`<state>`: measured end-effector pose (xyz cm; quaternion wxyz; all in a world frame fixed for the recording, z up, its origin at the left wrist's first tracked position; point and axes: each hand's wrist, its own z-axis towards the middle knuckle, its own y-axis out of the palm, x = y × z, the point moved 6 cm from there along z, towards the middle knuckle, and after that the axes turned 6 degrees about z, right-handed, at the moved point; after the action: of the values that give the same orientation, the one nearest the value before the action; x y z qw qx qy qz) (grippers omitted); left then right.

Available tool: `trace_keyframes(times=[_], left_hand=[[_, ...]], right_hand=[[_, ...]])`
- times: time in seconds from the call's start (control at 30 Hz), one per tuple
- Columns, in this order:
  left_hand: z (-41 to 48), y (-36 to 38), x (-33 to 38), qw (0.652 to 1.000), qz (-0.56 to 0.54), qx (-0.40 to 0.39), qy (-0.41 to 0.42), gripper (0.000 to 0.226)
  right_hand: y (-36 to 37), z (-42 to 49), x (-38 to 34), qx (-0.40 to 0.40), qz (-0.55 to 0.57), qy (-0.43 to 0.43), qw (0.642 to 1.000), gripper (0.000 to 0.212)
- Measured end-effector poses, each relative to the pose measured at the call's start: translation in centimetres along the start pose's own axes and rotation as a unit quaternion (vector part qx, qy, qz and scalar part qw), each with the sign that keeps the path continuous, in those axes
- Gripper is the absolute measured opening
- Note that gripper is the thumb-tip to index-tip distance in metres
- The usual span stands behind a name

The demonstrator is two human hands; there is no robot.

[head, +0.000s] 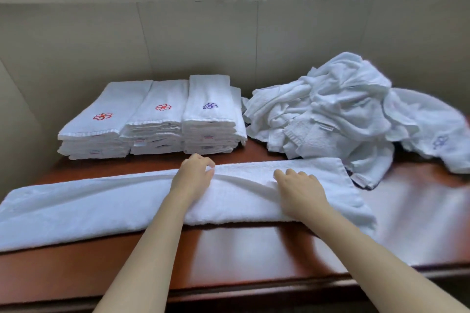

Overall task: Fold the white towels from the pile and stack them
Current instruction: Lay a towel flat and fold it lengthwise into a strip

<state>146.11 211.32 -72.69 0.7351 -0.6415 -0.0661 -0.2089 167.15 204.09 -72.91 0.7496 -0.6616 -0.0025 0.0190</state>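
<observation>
a: where's the towel being worked on?
b: a long white towel [89, 207] lies across the reddish-brown counter [254, 249], folded lengthwise into a band. it runs from the left edge to well past the middle, with a soft ridge in the cloth between the two arms.
a: and the grips?
b: the left grip [193, 173] sits at the band's far edge, fingers curled and pinching the cloth there. the right grip [300, 189] lies palm down on the towel just to the right. its fingers are relaxed and press on the cloth, clasping nothing that i can see.
a: the folded ones?
b: three stacks stand side by side at the back left, near the wall [229, 33]. the left stack [94, 124] and middle stack [157, 117] each show a red stitched mark on top. the right stack [211, 112] shows a blue one and stands a little taller.
a: what's unfolded?
b: a crumpled pile [330, 109] sits at the back right, just beside the right stack. its lower edge meets the far right end of the long towel, and one towel on its right side bears a blue mark.
</observation>
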Motion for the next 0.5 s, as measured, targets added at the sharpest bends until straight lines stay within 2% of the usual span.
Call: trace_keyframes(times=[0.17,0.2,0.23,0.3,0.4,0.5], left_hand=[[0.3,2.4,4.2,0.998,0.002,-0.056,0.040,0.021],[0.3,2.7,4.7,0.997,0.012,-0.062,0.046,0.021],[0.4,2.8,5.1,0.996,0.020,-0.065,0.049,0.020],[0.5,2.9,5.3,0.996,0.028,-0.064,0.049,0.015],[0.7,3.0,5.0,0.996,0.040,-0.063,0.047,0.009],[1.0,3.0,4.5,0.998,0.045,-0.036,0.029,0.012]], right_hand=[[-2.0,-1.3,8.5,-0.126,0.026,0.118,0.985,0.040],[-2.5,-1.5,9.8,-0.128,0.046,0.149,0.979,0.040],[-3.1,-1.5,10.8,-0.106,0.064,0.179,0.976,0.038],[-4.6,-1.2,12.3,-0.013,0.088,0.230,0.969,0.031],[-5.6,0.1,12.8,0.130,0.134,0.238,0.953,0.028],[-3.3,1.1,12.8,0.147,0.225,0.224,0.937,0.034]])
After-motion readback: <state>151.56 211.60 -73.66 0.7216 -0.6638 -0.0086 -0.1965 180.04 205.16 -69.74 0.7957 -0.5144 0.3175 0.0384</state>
